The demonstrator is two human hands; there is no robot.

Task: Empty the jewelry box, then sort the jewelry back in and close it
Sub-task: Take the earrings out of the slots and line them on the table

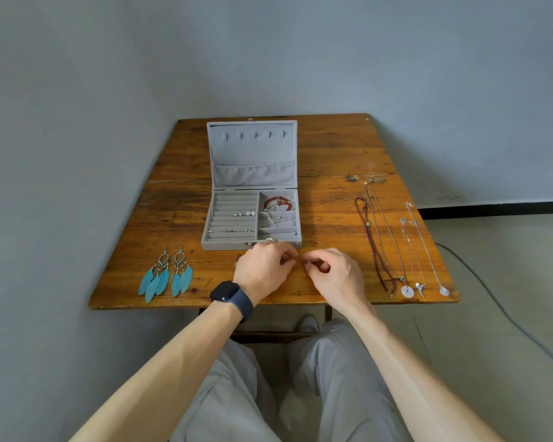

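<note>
Curled near the table's (339,148) front edge, left hand (264,271) and right hand (334,277) pinching a small dark piece (305,262) between fingertips, its direction too small to tell; just beyond, jewelry box (227,245) open, lying crosswise, lid (253,148) raised toward the wall (300,59).

Soft, even daylight, rather dim; faint shadows lie under the left hand (264,267) and right hand (334,275). A warm sheen crosses the table (332,148). Wide-angle bending stretches the edges. The small piece (306,264) they pinch is blurred.
</note>
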